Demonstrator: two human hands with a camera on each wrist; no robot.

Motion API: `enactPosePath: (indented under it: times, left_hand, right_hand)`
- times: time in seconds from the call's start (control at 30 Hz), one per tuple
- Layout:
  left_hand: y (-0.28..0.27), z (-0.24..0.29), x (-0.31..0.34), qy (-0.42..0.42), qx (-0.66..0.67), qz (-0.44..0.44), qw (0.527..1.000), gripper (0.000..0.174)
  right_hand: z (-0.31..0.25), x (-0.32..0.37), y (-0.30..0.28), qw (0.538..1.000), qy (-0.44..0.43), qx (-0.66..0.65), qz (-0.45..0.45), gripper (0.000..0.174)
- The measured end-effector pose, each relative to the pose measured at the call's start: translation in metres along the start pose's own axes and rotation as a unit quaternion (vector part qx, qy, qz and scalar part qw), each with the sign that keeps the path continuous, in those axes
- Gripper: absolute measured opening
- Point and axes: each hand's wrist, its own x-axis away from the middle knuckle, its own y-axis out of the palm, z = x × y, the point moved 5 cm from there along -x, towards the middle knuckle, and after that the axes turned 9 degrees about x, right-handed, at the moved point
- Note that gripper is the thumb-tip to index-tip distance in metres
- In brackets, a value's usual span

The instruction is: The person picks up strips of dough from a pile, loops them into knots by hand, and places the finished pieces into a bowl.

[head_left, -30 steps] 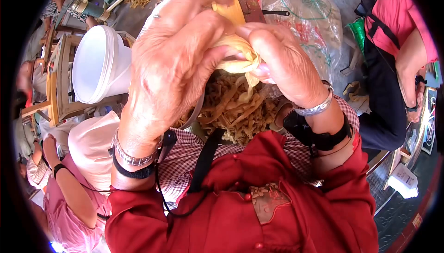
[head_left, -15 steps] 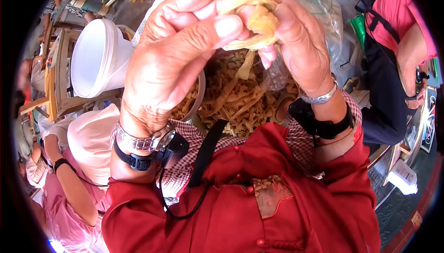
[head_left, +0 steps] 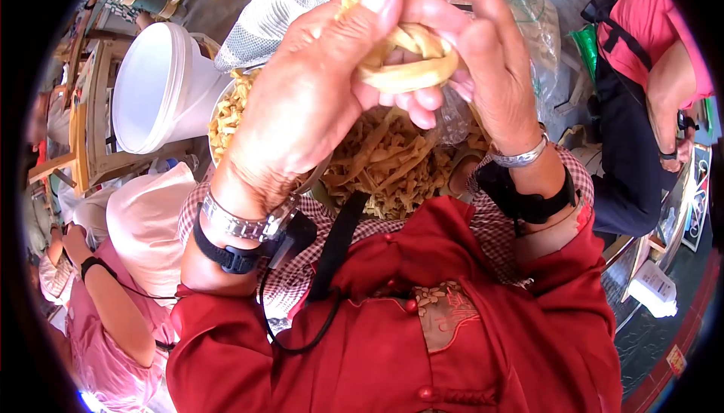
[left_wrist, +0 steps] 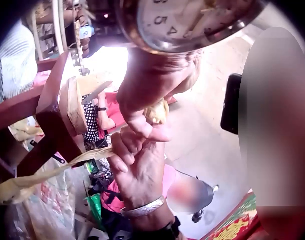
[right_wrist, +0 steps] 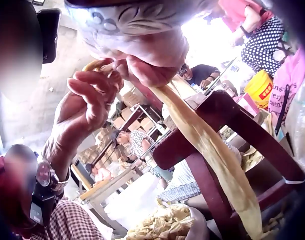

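Between both hands, in front of the chest, a long pale yellow strip [head_left: 415,77] is bent into a loop. My left hand [head_left: 298,92] grips the left side of the loop, its thumb raised at the top. Fingers of my right hand [head_left: 498,73] curl around the right side, close against the left fingertips. In the left wrist view, a bunched bit of the strip [left_wrist: 156,112] shows under the left fingers. A long loose end of the strip [right_wrist: 212,145] hangs down from the right hand in the right wrist view. The fingers partly hide the loop.
A heap of brownish-yellow strips [head_left: 385,168] lies below the hands. Left of it is a container of small yellow pieces [head_left: 228,115], near a white bucket [head_left: 147,89]. A dark red wooden stand [right_wrist: 202,150] is in front. People sit on both sides.
The strip went from a tight twist between the hands to an open loop. Since half a second ago, the left hand has turned, with its thumb now higher; the right hand has stayed close by.
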Motion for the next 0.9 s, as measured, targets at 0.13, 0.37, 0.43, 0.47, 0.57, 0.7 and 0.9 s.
enactPosePath:
  times: [0.13,0.37,0.43,0.47,0.57,0.7,0.9]
  left_hand:
    - [-0.013,0.01,0.001,-0.016,0.084,-0.016,0.996,0.049]
    - [-0.031,0.019,0.002,0.0,0.1,0.047,0.994,0.048]
    - [-0.033,0.015,-0.003,0.019,0.021,0.093,0.995,0.054]
    - [-0.033,0.014,-0.002,0.023,-0.018,0.116,0.993,0.055]
    - [-0.041,0.009,0.001,-0.001,-0.145,0.156,0.977,0.041]
    - [-0.041,0.009,0.001,-0.018,-0.124,0.167,0.978,0.027]
    - [-0.035,0.006,0.0,-0.016,-0.104,0.171,0.98,0.017]
  right_hand:
    - [-0.002,0.002,-0.017,0.969,-0.048,0.236,-0.048,0.022]
    - [0.004,0.009,-0.035,0.96,-0.021,0.277,-0.007,0.019]
    - [0.012,0.011,-0.033,0.959,0.012,0.282,-0.011,0.018]
    - [0.015,0.012,-0.031,0.963,0.02,0.27,-0.013,0.017]
    - [0.023,0.012,-0.029,0.97,0.042,0.236,-0.028,0.017]
    - [0.029,0.014,-0.02,0.96,0.172,0.187,-0.115,0.021]
    - [0.015,0.009,0.0,0.945,0.194,0.2,-0.173,0.026]
